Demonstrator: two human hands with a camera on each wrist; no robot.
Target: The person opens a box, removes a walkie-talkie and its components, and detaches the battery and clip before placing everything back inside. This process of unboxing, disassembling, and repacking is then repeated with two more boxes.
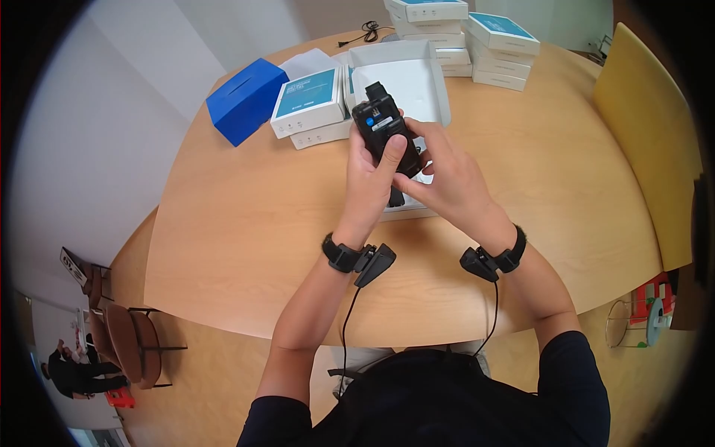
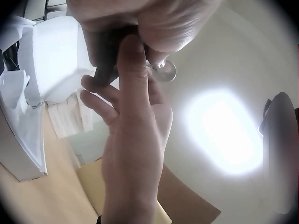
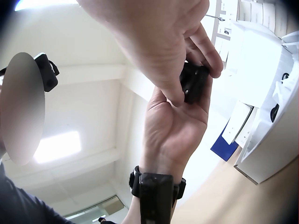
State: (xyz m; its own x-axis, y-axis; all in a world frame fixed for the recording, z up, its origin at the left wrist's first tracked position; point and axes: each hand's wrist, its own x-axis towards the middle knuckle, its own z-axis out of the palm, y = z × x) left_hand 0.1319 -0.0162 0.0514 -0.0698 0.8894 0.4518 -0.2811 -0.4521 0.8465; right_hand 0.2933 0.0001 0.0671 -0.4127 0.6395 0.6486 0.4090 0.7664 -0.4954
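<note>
Above an open white box [image 1: 408, 214], both hands hold a black handheld device [image 1: 387, 134] with a round blue sticker and a white label on its face. My left hand [image 1: 369, 167] grips its left side, thumb lying across the front. On the other side my right hand [image 1: 450, 175] has its thumb and fingers at the lower right edge. A clear round disc [image 2: 167, 71] shows beside the fingers in the left wrist view. In the right wrist view the device [image 3: 194, 83] is partly hidden between the hands. A black strap-like piece [image 1: 396, 197] shows below the device.
The open box's raised lid [image 1: 395, 56] stands behind the hands. White-and-teal boxes [image 1: 311, 97] and a blue box [image 1: 246, 100] are at left. More boxes [image 1: 503, 48] are stacked at the back right. A black cable [image 1: 370, 30] lies near the far edge; a yellow chair back [image 1: 648, 141] borders the right.
</note>
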